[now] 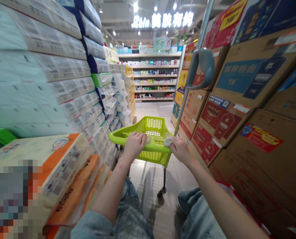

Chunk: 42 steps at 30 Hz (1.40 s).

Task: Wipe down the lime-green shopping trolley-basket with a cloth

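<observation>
A lime-green plastic shopping basket (151, 132) on a wheeled stand sits low in the aisle in front of me. My left hand (134, 144) is closed over its near rim. My right hand (179, 147) rests at the rim's right corner and pinches a small crumpled white tissue (167, 141). A grey metal pull handle (201, 66) rises from the basket's right side up past the cartons. Both my knees in jeans show at the bottom.
Stacked packs of tissue paper (50, 83) wall the left side. Brown and red cartons (249, 109) are piled on the right. The tiled aisle floor (152, 109) runs on to product shelves (155, 76) at the far end.
</observation>
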Motion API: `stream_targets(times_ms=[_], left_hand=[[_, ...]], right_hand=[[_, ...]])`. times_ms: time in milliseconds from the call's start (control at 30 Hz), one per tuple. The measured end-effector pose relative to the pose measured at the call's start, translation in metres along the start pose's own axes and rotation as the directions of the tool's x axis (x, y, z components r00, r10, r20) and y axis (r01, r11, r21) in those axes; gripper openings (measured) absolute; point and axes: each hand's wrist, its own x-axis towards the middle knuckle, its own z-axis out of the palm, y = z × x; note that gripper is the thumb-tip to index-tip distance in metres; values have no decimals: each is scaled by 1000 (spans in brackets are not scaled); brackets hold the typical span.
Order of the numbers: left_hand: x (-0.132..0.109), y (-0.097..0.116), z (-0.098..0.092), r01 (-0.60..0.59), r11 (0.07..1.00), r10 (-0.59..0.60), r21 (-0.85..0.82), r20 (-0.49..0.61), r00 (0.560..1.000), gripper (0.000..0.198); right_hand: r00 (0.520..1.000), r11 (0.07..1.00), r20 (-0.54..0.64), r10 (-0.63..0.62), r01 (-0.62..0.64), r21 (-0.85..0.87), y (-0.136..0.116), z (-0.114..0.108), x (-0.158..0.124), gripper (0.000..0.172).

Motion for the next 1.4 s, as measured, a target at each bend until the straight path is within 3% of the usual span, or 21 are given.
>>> stream_targets(times_ms=[167,333,433,533,633,833,967,1200,1400], left_hand=[[2,-21,-5,60,997,-62,38,60,996,35],[-3,-22,-8,146,972,-170,186,116,979,38],[-4,-16,-10,155,956,-192,251,130,973,40],[-4,-9,-11,173,943,-223,285,151,963,41],[-5,-5,-12,191,932,-249,307,160,955,42],[-5,-3,-11,197,927,-253,319,145,956,44],[-4,-1,-9,200,928,-255,314,146,956,44],[-1,9,-5,230,930,-282,288,154,947,43],[-1,14,1,225,926,-272,302,123,954,41]], right_hand=[[997,988,0,-76,75,135,18,-1,-2,20],[995,985,4,-96,95,147,21,-1,1,23],[999,998,-7,-51,51,39,13,-3,-2,24],[995,997,-98,17,-24,-71,-1,-2,-12,29],[984,989,-177,-21,-6,-148,-18,4,-24,39],[984,955,-173,-46,-7,-297,-45,18,-45,62],[987,951,-158,-31,-19,-307,-53,20,-51,75],[986,963,-161,36,-78,-258,-50,8,-28,38],[992,934,46,117,-94,-346,-48,-4,7,37]])
